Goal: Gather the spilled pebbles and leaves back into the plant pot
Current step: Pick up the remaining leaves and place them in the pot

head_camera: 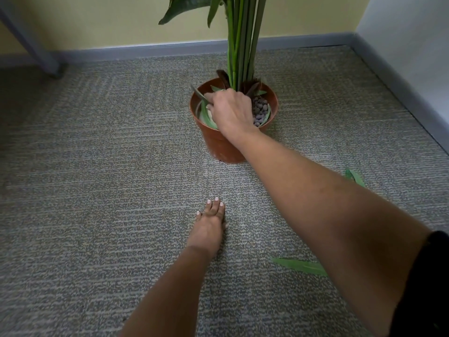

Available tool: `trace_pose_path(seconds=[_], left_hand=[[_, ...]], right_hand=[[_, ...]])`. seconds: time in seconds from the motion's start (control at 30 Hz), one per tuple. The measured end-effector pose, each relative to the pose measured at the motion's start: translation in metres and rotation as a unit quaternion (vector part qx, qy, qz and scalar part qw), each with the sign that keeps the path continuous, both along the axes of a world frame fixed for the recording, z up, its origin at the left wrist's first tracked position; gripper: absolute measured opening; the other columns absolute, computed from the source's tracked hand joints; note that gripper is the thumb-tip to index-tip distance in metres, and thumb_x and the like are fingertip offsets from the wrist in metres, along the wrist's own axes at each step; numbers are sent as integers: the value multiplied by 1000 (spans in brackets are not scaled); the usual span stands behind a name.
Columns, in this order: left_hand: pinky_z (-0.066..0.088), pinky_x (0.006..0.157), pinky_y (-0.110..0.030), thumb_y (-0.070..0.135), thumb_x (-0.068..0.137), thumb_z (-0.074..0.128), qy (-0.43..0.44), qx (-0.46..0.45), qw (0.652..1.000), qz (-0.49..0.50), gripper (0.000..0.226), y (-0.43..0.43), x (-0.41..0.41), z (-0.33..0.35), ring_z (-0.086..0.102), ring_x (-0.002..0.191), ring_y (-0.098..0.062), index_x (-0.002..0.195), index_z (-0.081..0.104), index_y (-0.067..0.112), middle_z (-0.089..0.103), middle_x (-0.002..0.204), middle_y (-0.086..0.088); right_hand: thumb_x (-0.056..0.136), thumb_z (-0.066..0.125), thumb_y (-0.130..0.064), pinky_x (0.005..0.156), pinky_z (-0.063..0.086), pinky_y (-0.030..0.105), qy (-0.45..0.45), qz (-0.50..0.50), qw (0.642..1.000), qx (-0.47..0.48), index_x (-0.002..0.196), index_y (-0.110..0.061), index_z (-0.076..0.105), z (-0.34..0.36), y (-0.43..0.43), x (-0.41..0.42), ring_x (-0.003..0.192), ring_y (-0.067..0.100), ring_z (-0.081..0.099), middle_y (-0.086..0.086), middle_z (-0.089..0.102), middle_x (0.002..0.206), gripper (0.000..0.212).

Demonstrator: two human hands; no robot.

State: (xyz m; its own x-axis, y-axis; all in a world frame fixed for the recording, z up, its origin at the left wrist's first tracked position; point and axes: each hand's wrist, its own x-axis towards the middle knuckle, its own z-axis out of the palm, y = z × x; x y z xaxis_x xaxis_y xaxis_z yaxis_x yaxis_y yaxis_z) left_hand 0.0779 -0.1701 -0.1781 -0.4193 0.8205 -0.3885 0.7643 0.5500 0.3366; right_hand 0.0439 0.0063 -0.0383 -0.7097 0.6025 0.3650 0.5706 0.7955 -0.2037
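A terracotta plant pot (220,144) stands on the grey carpet with tall green stems rising from it. Grey-brown pebbles (261,110) and several green leaves (206,116) lie inside it. My right hand (232,110) reaches over the pot's rim, fingers curled among the leaves on the left side; whether they grip one I cannot tell. My left hand (210,224) rests flat on the carpet in front of the pot, fingers together, holding nothing. One loose leaf (301,266) lies on the carpet under my right forearm, another leaf (355,177) shows to the right of the arm.
The pot stands near a yellow wall with a grey skirting board (145,51). A white wall (413,57) closes the corner on the right. A grey furniture leg (34,42) slants down at the far left. Carpet (97,166) stretches to the left of the pot.
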Motion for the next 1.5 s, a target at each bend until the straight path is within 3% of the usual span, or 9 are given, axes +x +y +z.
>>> trace_pose_path(seconds=[0.2, 0.47, 0.6, 0.73, 0.9, 1.07, 1.23, 1.37, 1.5], left_hand=[[2, 119, -36, 21, 99, 37, -6, 1, 1000, 2, 58, 0, 0, 0, -4, 146, -19, 147, 6, 11, -1, 158, -4], [5, 120, -36, 17, 99, 33, 21, 6, 1000, -5, 55, -2, 3, 4, -1, 146, -21, 147, 8, 8, 2, 158, -7], [9, 120, -34, 10, 97, 32, 21, 16, 1000, 12, 52, 3, 16, 9, 5, 146, -25, 146, 14, 4, 6, 157, -12], [25, 113, -26, 28, 96, 41, 3, 135, 990, -46, 38, 5, 58, 16, 36, 132, -20, 129, 49, 12, 39, 144, -4], [41, 98, -34, 42, 84, 54, 17, 103, 980, -168, 42, 9, 108, 15, 41, 115, -18, 120, 51, 20, 47, 120, 1], [47, 92, -35, 20, 88, 53, 9, 79, 985, -154, 27, 16, 116, 17, 49, 112, -20, 115, 55, 19, 51, 116, 0], [48, 81, -34, 9, 90, 48, 9, 52, 991, -125, 14, 22, 117, 20, 61, 96, -25, 97, 58, 15, 63, 104, -8], [44, 61, -18, 6, 87, 54, -127, 120, 983, 58, 15, 24, 109, 27, 60, 69, -17, 88, 68, 10, 70, 89, -9], [38, 42, -19, 2, 87, 57, -268, 258, 864, 338, 11, 42, 71, 59, 47, 50, -12, 81, 67, 1, 61, 66, -6]], right_hand=[[91, 52, -24, 84, 46, 37, -47, -22, 993, -105, 117, -18, 61, -3, 1, 7, 106, 30, 60, 11, 64, 114, 28], [91, 48, -19, 72, 42, 22, 162, -69, 982, -73, 109, -16, 62, -46, -18, 104, 105, 15, 51, -1, 60, 114, 23], [93, 45, -16, 85, 47, 32, 92, -145, 974, -151, 114, -15, 59, -92, -30, 186, 116, 18, 45, 3, 54, 125, 26], [90, 48, -11, 104, 37, 40, 22, -212, 958, -194, 125, -9, 52, -122, -40, 243, 134, 26, 28, 13, 37, 143, 36], [91, 46, -21, 116, 12, 41, -91, -296, 923, -230, 139, -13, 34, -134, -25, 274, 142, 36, 4, 25, 11, 152, 50], [95, 38, -16, 111, 24, 41, -119, -280, 908, -288, 140, -2, 28, -135, -18, 279, 136, 37, 20, 26, 24, 146, 49], [92, 40, -3, 88, 43, 32, -71, -279, 931, -223, 120, 7, 52, -131, -21, 277, 104, 31, 53, 23, 59, 112, 32], [92, 43, 1, 65, 43, 13, 33, -289, 929, -229, 113, 3, 61, -116, -24, 270, 81, 26, 60, 22, 67, 101, 28], [89, 53, -5, 59, 45, 24, 219, -334, 880, -257, 107, 2, 65, -85, -16, 245, 71, 24, 60, 20, 70, 96, 22]])
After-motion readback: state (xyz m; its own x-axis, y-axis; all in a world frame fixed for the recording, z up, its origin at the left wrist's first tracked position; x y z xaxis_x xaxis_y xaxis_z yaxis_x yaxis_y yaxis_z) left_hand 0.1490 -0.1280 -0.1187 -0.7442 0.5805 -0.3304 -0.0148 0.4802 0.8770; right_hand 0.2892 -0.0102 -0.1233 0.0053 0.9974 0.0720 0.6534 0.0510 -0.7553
